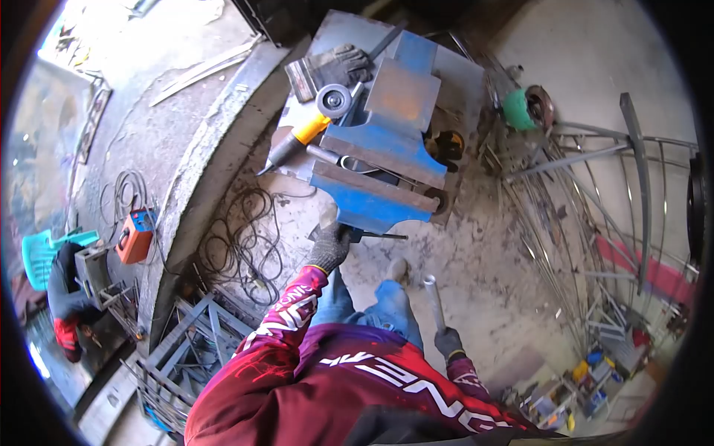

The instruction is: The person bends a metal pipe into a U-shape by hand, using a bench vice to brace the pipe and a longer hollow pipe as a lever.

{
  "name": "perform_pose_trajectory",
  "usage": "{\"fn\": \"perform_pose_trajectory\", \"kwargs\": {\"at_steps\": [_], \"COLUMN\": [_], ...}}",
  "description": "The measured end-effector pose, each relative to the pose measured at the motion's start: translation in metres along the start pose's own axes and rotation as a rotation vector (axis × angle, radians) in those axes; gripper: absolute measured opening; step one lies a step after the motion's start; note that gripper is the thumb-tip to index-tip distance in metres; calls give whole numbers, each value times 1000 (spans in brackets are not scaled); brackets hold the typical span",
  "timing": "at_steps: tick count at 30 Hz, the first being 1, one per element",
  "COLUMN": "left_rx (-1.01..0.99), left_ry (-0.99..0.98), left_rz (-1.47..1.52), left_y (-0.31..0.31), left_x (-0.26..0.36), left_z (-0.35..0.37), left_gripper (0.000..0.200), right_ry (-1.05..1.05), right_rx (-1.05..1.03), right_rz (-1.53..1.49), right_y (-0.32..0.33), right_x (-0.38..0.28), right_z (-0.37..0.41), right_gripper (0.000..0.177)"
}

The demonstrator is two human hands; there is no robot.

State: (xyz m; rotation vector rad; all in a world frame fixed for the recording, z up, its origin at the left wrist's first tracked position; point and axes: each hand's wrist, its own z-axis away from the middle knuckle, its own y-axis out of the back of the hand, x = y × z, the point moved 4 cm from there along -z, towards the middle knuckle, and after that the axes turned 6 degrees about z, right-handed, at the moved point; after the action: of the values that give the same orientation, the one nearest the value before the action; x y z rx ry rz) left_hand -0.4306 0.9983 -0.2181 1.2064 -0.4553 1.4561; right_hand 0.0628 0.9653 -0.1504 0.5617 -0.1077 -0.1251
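Observation:
A blue bench vise [379,197] is fixed to a metal-topped table [342,33]. My left hand [331,247], in a grey knit glove, is closed at the front of the vise, around one end of its handle [387,236]; the fingers are partly hidden. My gloved right hand [448,342] hangs low at my right side, wrapped round a short metal pipe [433,301] that points upward. On the table left of the vise jaws lies a yellow and black angle grinder [305,132] with its disc facing up. Behind it rests a grey work glove [331,70].
Coiled cables [242,238] lie on the floor to the left, beside a concrete ledge [197,160]. An orange machine [135,236] stands near another person [67,290] at far left. Metal rods and frames [587,193] fill the right side. A metal frame [186,346] sits at lower left.

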Motion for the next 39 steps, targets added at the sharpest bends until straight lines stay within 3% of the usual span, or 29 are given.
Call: {"fn": "perform_pose_trajectory", "kwargs": {"at_steps": [3,6,8,9,13,15,25,28,33,35,36,39], "left_rx": [6,2,36,82,112,83,266,311,360,364,391,508], "left_ry": [-14,146,65,-16,-35,-2,-150,-57,-157,14,13,-110], "left_rz": [148,40,75,106,155,38,67,198,85,409,441,210], "left_y": [4,10,25,35,110,132,183,198,197,190,186,187], "left_x": [16,6,-2,-4,36,33,29,36,48,20,15,11], "left_z": [-4,-1,3,2,11,16,24,30,36,25,22,21], "left_gripper": [21,18,18,19,16,14,11,3,3,2,12,18], "right_ry": [-23,-16,5,-3,-19,7,51,87,153,186,206,283], "right_rx": [-44,-64,-50,-44,21,114,81,58,100,114,85,75], "right_rz": [-18,8,49,46,-19,-40,-82,-142,-116,-100,-104,-39], "right_y": [3,0,2,2,2,1,14,9,18,21,21,28], "right_x": [-67,-103,-119,-122,-127,-124,-138,-132,-139,-134,-133,-137], "right_z": [24,35,39,38,44,42,52,45,43,41,35,22], "right_gripper": [36,39,41,41,39,31,37,35,32,32,31,29]}}
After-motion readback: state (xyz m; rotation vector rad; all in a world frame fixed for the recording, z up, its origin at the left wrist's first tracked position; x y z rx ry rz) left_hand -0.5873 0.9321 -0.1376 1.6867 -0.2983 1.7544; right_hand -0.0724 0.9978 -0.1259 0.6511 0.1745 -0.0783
